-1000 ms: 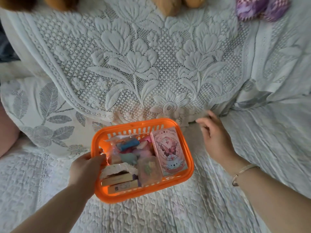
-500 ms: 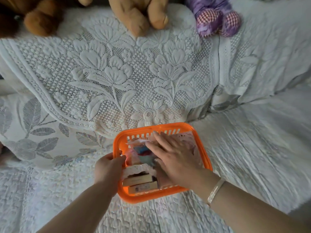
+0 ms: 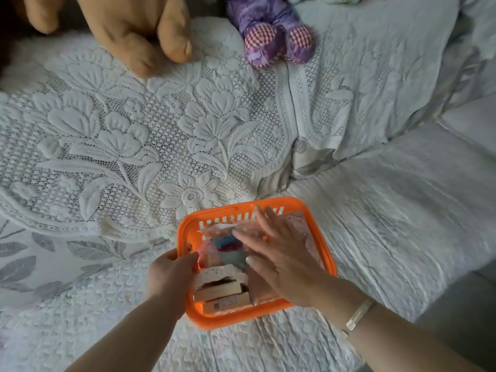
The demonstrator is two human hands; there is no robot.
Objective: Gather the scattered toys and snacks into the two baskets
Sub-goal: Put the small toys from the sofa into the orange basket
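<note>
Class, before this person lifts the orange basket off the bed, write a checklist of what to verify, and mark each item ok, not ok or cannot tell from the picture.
1. Left hand grips the orange basket at its left rim: ok.
2. Right hand lies flat on the clear packets, keeping them down: ok.
3. Small boxes sit inside the near end, below the rim: ok.
4. Nothing hangs over the rim: ok on the sides in view; under the right hand, cannot tell.
5. Second basket ready nearby: cannot tell, not in view.
6. All toys gathered: not ok, the purple plush toy lies on the lace cover.
</note>
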